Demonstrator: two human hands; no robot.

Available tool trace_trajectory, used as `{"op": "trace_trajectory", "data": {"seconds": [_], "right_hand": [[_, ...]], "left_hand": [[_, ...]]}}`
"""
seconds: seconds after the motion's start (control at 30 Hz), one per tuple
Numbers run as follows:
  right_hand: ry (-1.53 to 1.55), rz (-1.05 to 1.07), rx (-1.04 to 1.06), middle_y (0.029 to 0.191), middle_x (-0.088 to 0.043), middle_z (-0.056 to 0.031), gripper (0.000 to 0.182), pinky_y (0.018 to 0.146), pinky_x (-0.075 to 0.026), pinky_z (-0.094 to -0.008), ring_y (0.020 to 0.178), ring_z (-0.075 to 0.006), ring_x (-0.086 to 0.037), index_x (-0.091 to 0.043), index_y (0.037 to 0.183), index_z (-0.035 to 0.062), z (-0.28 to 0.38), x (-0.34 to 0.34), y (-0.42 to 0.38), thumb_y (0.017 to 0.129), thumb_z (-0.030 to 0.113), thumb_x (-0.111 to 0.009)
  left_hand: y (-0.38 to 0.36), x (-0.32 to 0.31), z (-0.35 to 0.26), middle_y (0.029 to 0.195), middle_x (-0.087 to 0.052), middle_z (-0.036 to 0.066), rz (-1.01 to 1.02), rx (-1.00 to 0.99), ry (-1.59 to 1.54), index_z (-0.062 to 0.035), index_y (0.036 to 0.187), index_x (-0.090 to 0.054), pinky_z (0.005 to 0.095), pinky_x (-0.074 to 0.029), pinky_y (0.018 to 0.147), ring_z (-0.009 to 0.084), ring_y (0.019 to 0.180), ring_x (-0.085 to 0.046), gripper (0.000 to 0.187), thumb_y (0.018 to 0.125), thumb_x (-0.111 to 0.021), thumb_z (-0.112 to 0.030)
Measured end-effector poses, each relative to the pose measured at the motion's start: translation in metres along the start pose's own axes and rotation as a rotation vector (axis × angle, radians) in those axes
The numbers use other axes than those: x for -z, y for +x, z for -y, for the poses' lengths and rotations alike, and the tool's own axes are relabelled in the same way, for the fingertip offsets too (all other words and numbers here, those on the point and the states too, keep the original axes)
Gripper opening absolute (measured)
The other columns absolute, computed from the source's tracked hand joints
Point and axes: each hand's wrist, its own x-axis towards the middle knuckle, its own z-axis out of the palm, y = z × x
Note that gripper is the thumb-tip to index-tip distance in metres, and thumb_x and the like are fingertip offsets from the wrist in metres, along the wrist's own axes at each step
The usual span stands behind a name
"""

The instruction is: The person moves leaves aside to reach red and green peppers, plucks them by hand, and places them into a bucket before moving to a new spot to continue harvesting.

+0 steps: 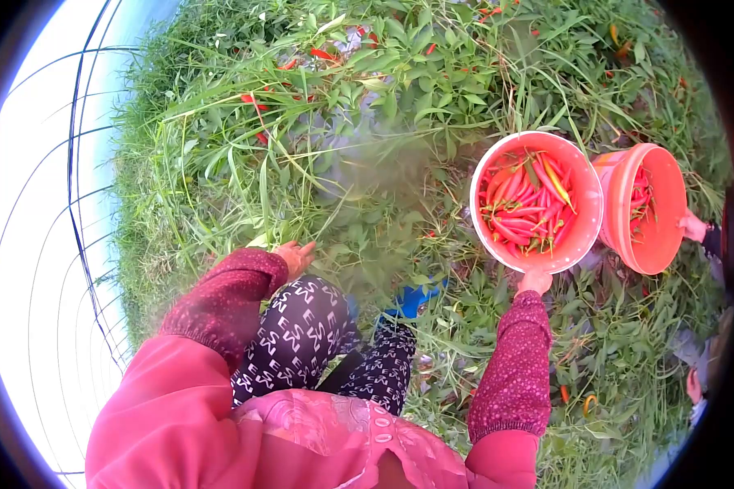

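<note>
My right hand (535, 283) grips the near rim of a bucket (483, 224) with a pale edge. Inside lie many red chili peppers (523, 200), a few of them orange or yellowish. On the left, my left hand (296, 257) is held out over the grass beside my knee, its fingers apart and nothing in it. A second, orange-red bucket (665, 232) touches or nearly touches the first on its right. It is tilted and holds fewer red chili peppers (642, 200). Another person's hand (693, 226) is at its right rim.
Green pepper plants (408, 90) and tall grass spread all around, with red chili peppers (322, 55) among the leaves. My blue shoe (416, 300) stands on the ground between plants. Thin hoops of a greenhouse frame (77, 163) arch at the left. More of another person shows at the right edge.
</note>
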Motion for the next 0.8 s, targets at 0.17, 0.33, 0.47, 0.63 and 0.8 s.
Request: {"op": "trace_trajectory", "data": {"seconds": [0.17, 0.33, 0.47, 0.63, 0.8], "right_hand": [[-0.207, 0.282, -0.266, 0.107, -0.054, -0.0065, 0.043, 0.079, -0.037, -0.0522, 0.095, -0.0256, -0.052, -0.041, 0.119, 0.0155, 0.047, 0.023, -0.03, 0.087, 0.042, -0.048], [-0.14, 0.312, -0.335, 0.106, -0.055, -0.006, 0.039, 0.078, -0.036, -0.0466, 0.093, -0.0242, -0.054, -0.042, 0.119, 0.0163, 0.042, 0.017, -0.03, 0.087, 0.037, -0.047], [-0.099, 0.262, -0.329, 0.102, -0.058, -0.0041, 0.031, 0.076, -0.035, -0.0451, 0.089, -0.0228, -0.056, -0.047, 0.115, 0.0167, 0.055, 0.014, -0.041, 0.085, 0.026, -0.045], [-0.056, 0.176, -0.339, 0.107, -0.057, -0.0012, 0.035, 0.075, -0.034, -0.0461, 0.088, -0.0234, -0.057, -0.046, 0.119, 0.0182, 0.052, 0.011, -0.043, 0.085, 0.024, -0.044], [0.034, 0.212, -0.31, 0.109, -0.057, -0.0005, 0.036, 0.073, -0.033, -0.0441, 0.087, -0.0243, -0.06, -0.044, 0.121, 0.0204, 0.032, 0.012, -0.023, 0.084, 0.023, -0.042]], "left_hand": [[0.023, -0.029, -0.019, 0.139, -0.031, 0.017, -0.107, -0.031, -0.027, -0.0047, 0.129, -0.041, 0.0357, -0.03, 0.102, 0.0227, 0.117, -0.046, 0.048, 0.086, -0.049, -0.025], [0.065, 0.037, -0.012, 0.119, -0.038, 0.013, -0.474, 0.103, -0.359, -0.0055, 0.113, -0.046, 0.0343, -0.034, 0.087, 0.0197, 0.101, -0.046, 0.032, 0.087, -0.047, -0.023], [0.108, 0.16, 0.036, 0.104, -0.043, 0.009, -0.956, 0.235, -0.82, -0.0062, 0.101, -0.05, 0.0333, -0.037, 0.075, 0.0173, 0.088, -0.047, 0.02, 0.088, -0.045, -0.021], [0.18, 0.193, 0.107, 0.084, -0.05, 0.004, -1.411, 0.125, -1.147, -0.007, 0.085, -0.055, 0.0319, -0.041, 0.059, 0.0143, 0.072, -0.048, 0.018, 0.089, -0.043, -0.019], [-0.017, -0.08, 0.054, 0.14, -0.033, 0.009, -0.269, 0.056, -0.181, -0.0118, 0.135, -0.035, 0.044, -0.022, 0.107, 0.0183, 0.131, -0.027, 0.054, 0.084, -0.047, -0.026]]}}
